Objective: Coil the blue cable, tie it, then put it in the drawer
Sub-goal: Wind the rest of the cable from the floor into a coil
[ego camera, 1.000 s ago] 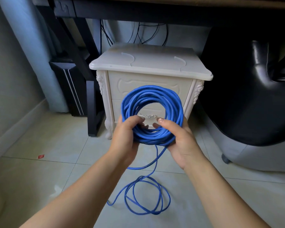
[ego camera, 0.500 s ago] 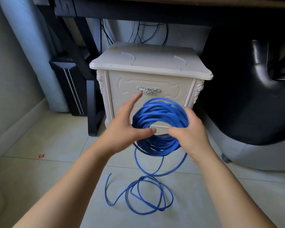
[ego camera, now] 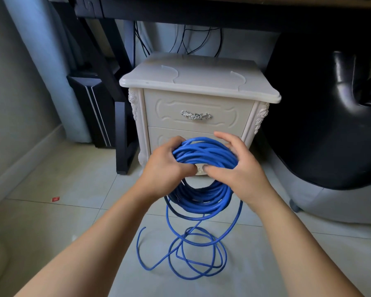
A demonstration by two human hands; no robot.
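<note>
Both hands hold the cable [ego camera: 204, 151] up in front of a white cabinet [ego camera: 197, 82], low against its front. The left hand [ego camera: 165, 166] is clamped on the coil's left side, its fingertips tucked out of sight behind the strands. The right hand [ego camera: 238, 170] grips the right side, thumb on the near face and fingers arched over the far edge; how firmly those fingers press cannot be told.

The coil is held tilted, so its upper strands and its lower arc read as two bundles. The hands cover the parts that join them. From the coil a strand drops to loose loops [ego camera: 193, 254] on the tiled floor [ego camera: 51, 221], with one free end at the left; no plug can be made out on it.

The top drawer [ego camera: 169, 116] is closed, its silver handle [ego camera: 196, 115] in full view. The lower drawer [ego camera: 159, 136] is mostly hidden by coil and hands, with only a glint of its handle between the thumbs.

The bench [ego camera: 201, 9] above is cut off by the top edge. A black chair [ego camera: 330, 125] at the right runs out of frame. A small red scrap [ego camera: 56, 199] lies on the floor at the left, too small to identify.
</note>
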